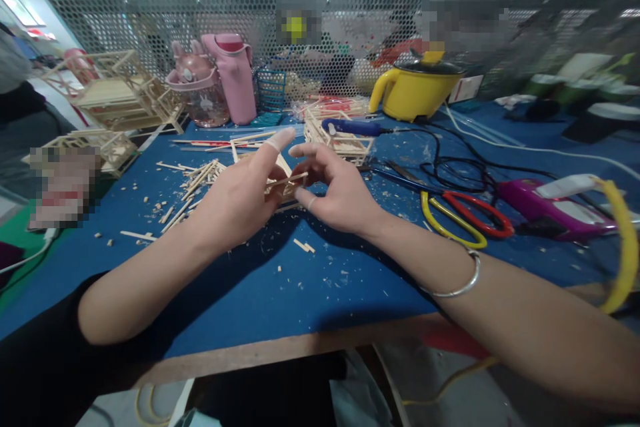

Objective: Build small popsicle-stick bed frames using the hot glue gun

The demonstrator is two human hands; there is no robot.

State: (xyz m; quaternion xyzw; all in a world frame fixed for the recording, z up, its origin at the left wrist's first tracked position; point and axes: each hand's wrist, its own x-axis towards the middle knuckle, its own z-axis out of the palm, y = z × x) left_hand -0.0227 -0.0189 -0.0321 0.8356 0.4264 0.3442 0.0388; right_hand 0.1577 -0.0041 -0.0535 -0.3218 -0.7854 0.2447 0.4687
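A small frame of thin wooden sticks (286,181) is between my two hands above the blue table. My left hand (239,192) holds it from the left, thumb raised and the other fingers curled and partly hidden. From the other side, my right hand (340,192) curls its fingers round the frame's right end, where a thin stick pokes out. Pale coverings show on some fingertips. How the fingers grip inside is hard to see. Loose wooden sticks (197,180) lie in a heap beyond my left hand.
Scissors with red and yellow handles (457,213), a purple tool (545,210) and a blue-handled corded tool (353,127) lie to the right. Behind stand a yellow pot (413,93), a pink bottle (236,83) and a larger stick model (117,93). A perforated metal screen (175,7) backs the table.
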